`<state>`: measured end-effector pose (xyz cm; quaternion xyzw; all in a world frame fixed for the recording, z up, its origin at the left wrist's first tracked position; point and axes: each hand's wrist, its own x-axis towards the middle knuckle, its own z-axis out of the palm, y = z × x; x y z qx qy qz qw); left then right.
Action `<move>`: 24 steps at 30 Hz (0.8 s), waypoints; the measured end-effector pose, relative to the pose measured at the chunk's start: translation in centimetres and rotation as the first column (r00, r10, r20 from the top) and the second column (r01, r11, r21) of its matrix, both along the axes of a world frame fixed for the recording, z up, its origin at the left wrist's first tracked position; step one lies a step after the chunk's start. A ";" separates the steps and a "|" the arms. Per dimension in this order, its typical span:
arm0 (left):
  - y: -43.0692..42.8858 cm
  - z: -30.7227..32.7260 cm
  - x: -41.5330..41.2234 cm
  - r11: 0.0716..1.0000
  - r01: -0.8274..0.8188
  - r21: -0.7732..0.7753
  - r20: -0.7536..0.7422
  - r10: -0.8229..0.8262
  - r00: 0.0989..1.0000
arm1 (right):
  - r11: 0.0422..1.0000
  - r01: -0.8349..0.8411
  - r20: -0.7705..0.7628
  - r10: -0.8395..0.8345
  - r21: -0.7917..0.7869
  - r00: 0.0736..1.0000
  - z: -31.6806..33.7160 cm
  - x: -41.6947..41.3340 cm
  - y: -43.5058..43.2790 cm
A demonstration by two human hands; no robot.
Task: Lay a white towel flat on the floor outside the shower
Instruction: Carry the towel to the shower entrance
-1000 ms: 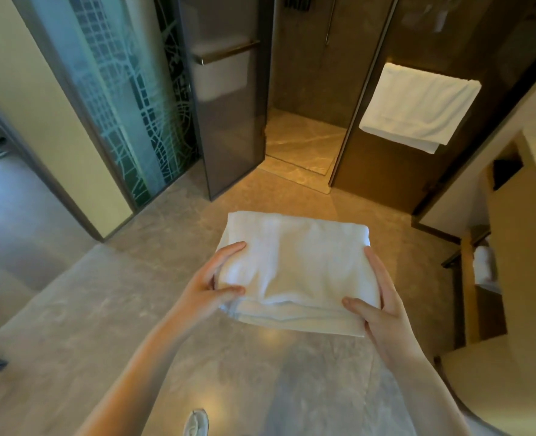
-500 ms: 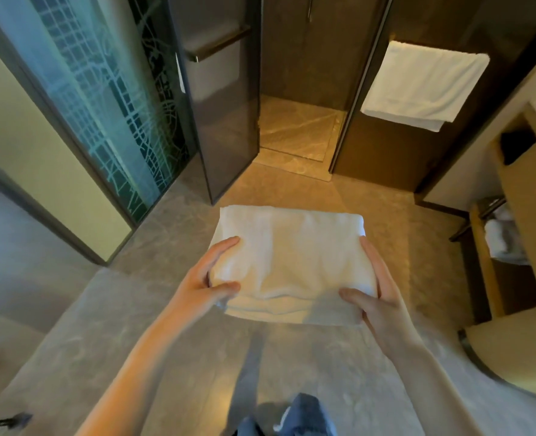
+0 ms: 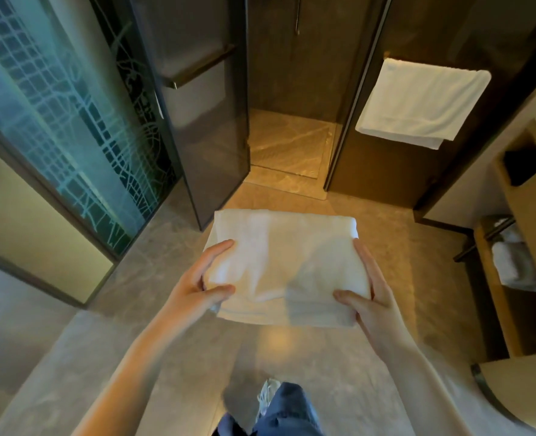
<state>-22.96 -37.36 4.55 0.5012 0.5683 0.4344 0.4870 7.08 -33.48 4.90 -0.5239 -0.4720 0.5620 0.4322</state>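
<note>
A folded white towel (image 3: 284, 265) is held level in the air in front of me, above the stone floor (image 3: 383, 247) just outside the shower opening (image 3: 287, 143). My left hand (image 3: 199, 286) grips its left edge, thumb on top. At the right edge, my right hand (image 3: 370, 297) holds it the same way. The towel stays folded in a thick rectangle and does not touch the floor.
The dark glass shower door (image 3: 203, 121) stands open to the left of the entrance. Another white towel (image 3: 417, 102) hangs on a bar at the right. A wooden vanity with shelves (image 3: 524, 247) lines the right side. A patterned glass panel (image 3: 65, 114) is at left. My leg and shoe (image 3: 273, 404) show below.
I have stepped closer to the shower entrance, and my leg has come into view. Both hands keep the same grip on the folded towel.
</note>
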 end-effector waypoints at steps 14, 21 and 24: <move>19.5 -0.5 -6.5 0.998 0.000 -0.057 0.035 0.002 0.999 | 0.999 0.024 -0.025 -0.025 -0.041 0.999 0.5 -6.4 18.5; 31.2 -1.5 -12.9 0.994 0.077 -0.074 0.057 -0.073 0.996 | 0.994 0.092 -0.031 -0.094 -0.062 0.995 -0.5 -12.5 27.1; 35.9 -1.1 -15.5 0.987 0.144 -0.068 0.033 -0.142 0.989 | 0.992 0.113 -0.029 -0.115 -0.060 0.993 -0.2 -14.8 30.5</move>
